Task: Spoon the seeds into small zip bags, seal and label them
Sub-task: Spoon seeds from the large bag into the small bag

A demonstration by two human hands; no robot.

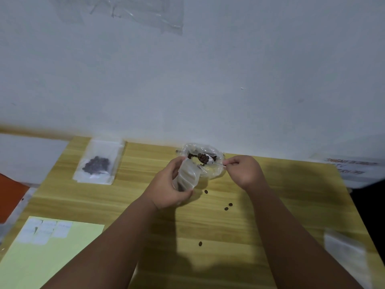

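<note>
Looking down, I see a yellow label sheet (68,257) nearest on the table (291,205), with loose seeds (230,204) beyond it. My left hand (166,188) grips an open zip bag (186,178). My right hand (246,171) pinches the spoon (210,160), heaped with seeds, over the clear container (214,172). A filled bag (98,161) lies far left.

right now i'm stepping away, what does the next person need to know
Left hand grips an open small zip bag. Right hand pinches a spoon loaded with seeds over the clear seed pouch.
Done: one filled bag lies far left on the table; labelled or not, cannot tell.
Left: tip this spoonful in, seal, label from the label sheet, gather stray seeds.
</note>
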